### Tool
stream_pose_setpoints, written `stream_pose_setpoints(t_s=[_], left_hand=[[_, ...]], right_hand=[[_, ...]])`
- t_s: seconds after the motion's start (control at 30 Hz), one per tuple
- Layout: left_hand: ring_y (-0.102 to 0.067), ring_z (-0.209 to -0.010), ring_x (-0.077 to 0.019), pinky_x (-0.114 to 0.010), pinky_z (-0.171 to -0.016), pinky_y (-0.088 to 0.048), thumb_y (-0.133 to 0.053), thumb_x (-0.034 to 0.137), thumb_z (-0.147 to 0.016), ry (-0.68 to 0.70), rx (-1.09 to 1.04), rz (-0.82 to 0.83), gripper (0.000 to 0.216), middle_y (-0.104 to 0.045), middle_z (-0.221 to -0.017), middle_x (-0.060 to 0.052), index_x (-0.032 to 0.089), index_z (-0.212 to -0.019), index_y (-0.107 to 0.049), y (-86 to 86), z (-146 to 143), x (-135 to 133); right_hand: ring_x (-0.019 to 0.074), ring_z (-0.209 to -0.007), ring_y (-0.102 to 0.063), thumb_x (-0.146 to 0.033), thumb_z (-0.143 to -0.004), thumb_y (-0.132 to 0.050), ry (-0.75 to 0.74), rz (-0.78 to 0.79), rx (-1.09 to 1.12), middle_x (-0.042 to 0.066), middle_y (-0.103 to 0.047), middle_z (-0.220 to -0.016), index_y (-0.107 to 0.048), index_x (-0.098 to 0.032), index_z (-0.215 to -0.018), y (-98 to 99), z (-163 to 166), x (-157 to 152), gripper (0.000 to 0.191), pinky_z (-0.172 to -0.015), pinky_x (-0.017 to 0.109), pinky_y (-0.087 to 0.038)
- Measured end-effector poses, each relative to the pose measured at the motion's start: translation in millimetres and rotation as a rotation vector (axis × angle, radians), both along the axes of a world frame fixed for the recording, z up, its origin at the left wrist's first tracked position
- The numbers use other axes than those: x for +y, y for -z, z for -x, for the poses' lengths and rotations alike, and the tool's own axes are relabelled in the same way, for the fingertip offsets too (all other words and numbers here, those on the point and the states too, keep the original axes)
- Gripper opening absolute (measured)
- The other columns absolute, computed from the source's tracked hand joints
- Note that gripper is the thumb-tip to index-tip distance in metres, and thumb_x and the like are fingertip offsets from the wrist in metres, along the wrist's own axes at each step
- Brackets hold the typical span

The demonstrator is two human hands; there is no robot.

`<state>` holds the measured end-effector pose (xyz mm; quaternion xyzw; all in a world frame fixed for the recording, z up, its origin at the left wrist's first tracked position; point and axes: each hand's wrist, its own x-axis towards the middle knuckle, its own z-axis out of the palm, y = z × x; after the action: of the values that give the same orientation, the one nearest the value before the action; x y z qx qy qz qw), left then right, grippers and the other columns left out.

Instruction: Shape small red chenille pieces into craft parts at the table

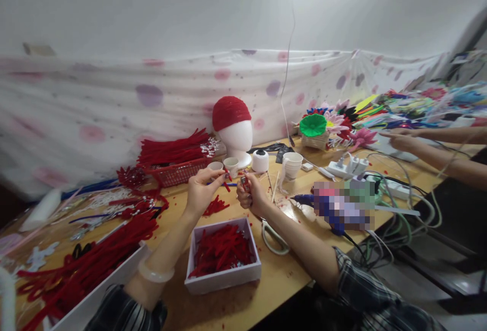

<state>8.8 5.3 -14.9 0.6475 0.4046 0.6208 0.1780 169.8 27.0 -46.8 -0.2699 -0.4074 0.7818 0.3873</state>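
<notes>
Over the table, my left hand [203, 189] pinches a short red fuzzy stem piece [227, 174] between thumb and fingertips. My right hand [254, 195] is closed around a small red thing with a shiny top [245, 183], mostly hidden by the fingers, held close beside the stem piece. Below both hands sits a white box [222, 285] holding many cut red fuzzy pieces [220, 250]. A small pile of red pieces [215, 206] lies on the table behind the box. White-handled scissors [274, 239] rest to the box's right, partly under my right forearm.
A white foam head [239, 138] wears a red cap. Left stand a red basket [178, 172] of red stems and a box [95, 285] of longer ones. Cups [292, 166], a blue glue gun [304, 199] and power strips [342, 168] lie right. Another person's hands [399, 140] work there.
</notes>
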Motion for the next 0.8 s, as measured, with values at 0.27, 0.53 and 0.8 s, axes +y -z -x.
stream_pose_setpoints(t_s=[0.27, 0.53, 0.8], left_hand=[[-0.056, -0.083, -0.0192, -0.043, -0.097, -0.026, -0.063, 0.028, -0.086, -0.094, 0.617, -0.414, 0.017, -0.069, -0.074, -0.002, 0.037, -0.094, -0.075, -0.2, 15, -14], [-0.058, -0.083, -0.0174, -0.045, -0.103, -0.012, -0.06, 0.017, -0.085, -0.072, 0.807, -0.527, 0.03, -0.072, -0.077, 0.001, 0.04, -0.099, -0.073, -5.7, 14, -16], [-0.059, -0.076, -0.0172, -0.046, -0.1, -0.02, -0.063, 0.02, -0.082, -0.175, 0.712, -0.465, 0.022, -0.071, -0.067, 0.002, 0.037, -0.085, -0.076, -7.9, 11, -11]], right_hand=[[0.0044, -0.037, -0.007, -0.041, -0.071, -0.069, -0.013, -0.127, 0.109, -0.013, -0.019, -0.04, -0.038, -0.02, -0.058, -0.6, -1, -5, 0.04, -0.037, 0.02, -0.007], [0.0033, -0.037, -0.01, -0.036, -0.068, -0.071, -0.04, -0.127, 0.153, -0.012, -0.021, -0.04, -0.032, -0.02, -0.055, -0.1, -4, -3, 0.044, -0.037, 0.02, -0.008], [0.0032, -0.038, -0.007, -0.034, -0.068, -0.076, 0.016, -0.198, 0.183, -0.015, -0.019, -0.043, -0.048, -0.018, -0.072, 3.1, -4, 0, 0.033, -0.037, 0.019, -0.005]])
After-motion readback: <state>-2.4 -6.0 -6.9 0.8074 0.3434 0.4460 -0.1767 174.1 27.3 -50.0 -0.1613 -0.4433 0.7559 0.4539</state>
